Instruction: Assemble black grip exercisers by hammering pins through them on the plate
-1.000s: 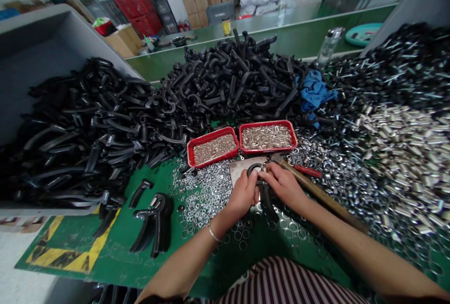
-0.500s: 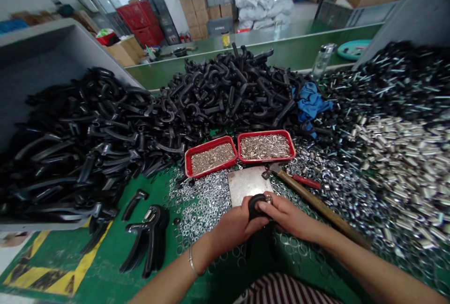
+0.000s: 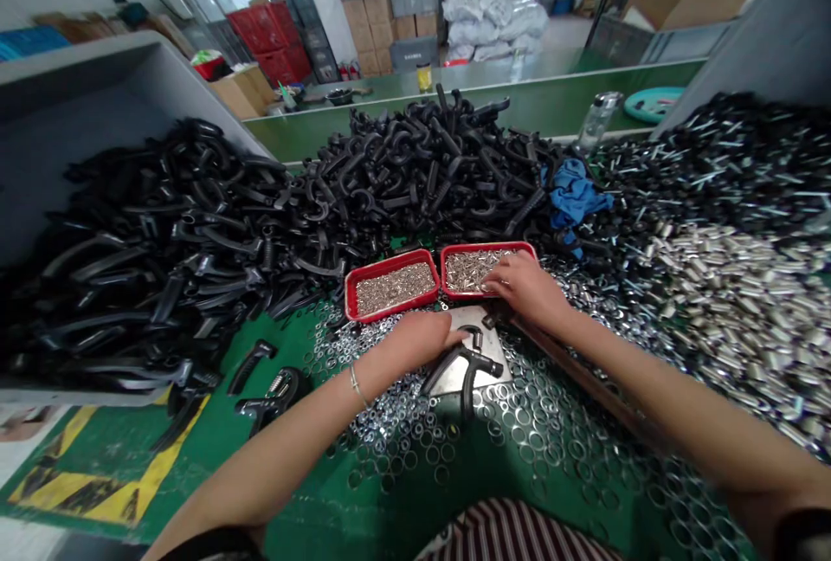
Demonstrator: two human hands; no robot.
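Observation:
My left hand (image 3: 425, 334) is closed round the upper part of a black hand grip strengthener (image 3: 468, 392), whose two handles spread toward me. The strengthener rests on a bare metal plate (image 3: 466, 315), with its coiled spring partly visible. My right hand (image 3: 529, 288) reaches into the right red tray (image 3: 464, 294), which holds many small metal pins (image 3: 467, 267). Its fingertips are pinched together among the pins; whatever is between them is too small to make out. Beneath the right forearm lies a hammer (image 3: 588, 379), its head by the plate.
Another red tray (image 3: 393, 312) of tiny metal parts stands to the left. Black handles (image 3: 415, 163) are heaped behind, beside a blue cloth (image 3: 575, 193). Loose nuts (image 3: 383, 401), metal rings (image 3: 532, 435) and silver sleeves (image 3: 733, 301) spread round the plate. A second grip strengthener (image 3: 276, 396) lies left.
My right hand has left the hand grip strengthener and moved up into the right tray. My left hand has lowered the strengthener onto the plate and keeps hold of it.

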